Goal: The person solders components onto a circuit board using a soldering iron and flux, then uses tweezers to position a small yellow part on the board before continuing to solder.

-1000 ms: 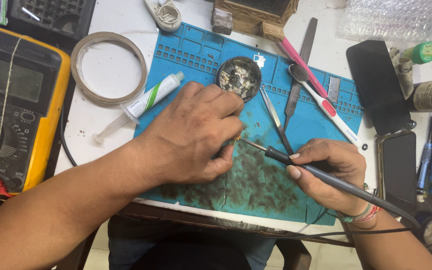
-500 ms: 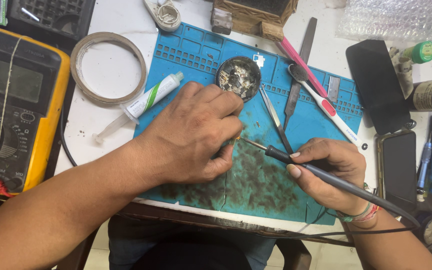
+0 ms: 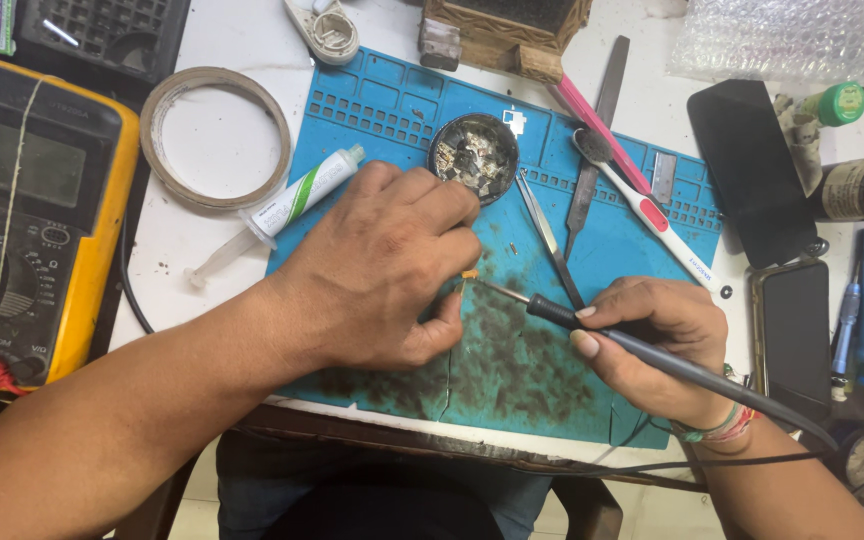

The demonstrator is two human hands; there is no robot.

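Little has moved since the earlier frames: both hands stay planted on the mat, and the iron's tip has shifted only slightly toward the small part.

That small yellowish part [image 3: 469, 274] lies on the blue work mat [image 3: 632, 230], just off the fingertips of the left hand [image 3: 382, 265]. It is too small to tell its shape or long axis. The left hand is curled palm-down, fingers bunched over the spot; whether they pinch the part or only press beside it I cannot tell.

From the right, the soldering iron [image 3: 652, 355] comes in. Its long axis runs from near right to far left, tip pointing left and slightly away, ending right at the part. The right hand [image 3: 652, 345] is clamped on the black grip like a pen, so the left hand is the nearer one to the part and the right reaches it only through the tip.

Farther out on the mat: a round tin of metal scraps [image 3: 473, 158], tweezers [image 3: 547, 235] and a white-and-pink tool [image 3: 642, 205]. A green-striped syringe [image 3: 287, 205], a tape ring [image 3: 215, 137] and a yellow multimeter [image 3: 37, 220] sit left on the desk [image 3: 202, 40].
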